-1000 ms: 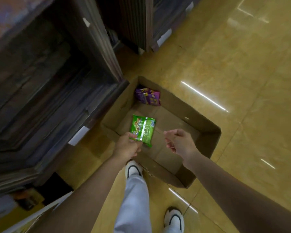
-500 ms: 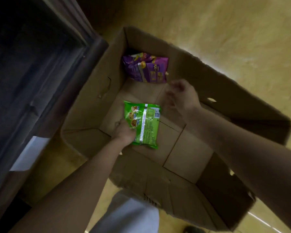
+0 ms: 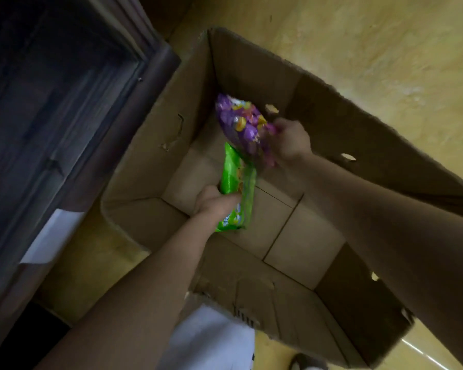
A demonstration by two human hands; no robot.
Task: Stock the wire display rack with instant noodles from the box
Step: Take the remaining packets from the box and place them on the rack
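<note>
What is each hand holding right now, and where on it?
The left hand grips the green noodle packet by its lower half. The right hand holds the purple noodle packet at its right edge, lifted above the floor of the cardboard box.

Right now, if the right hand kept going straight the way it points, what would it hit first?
Probably the far wall of the cardboard box. The right hand, holding the purple packet, points toward it; depth is unclear.
</note>
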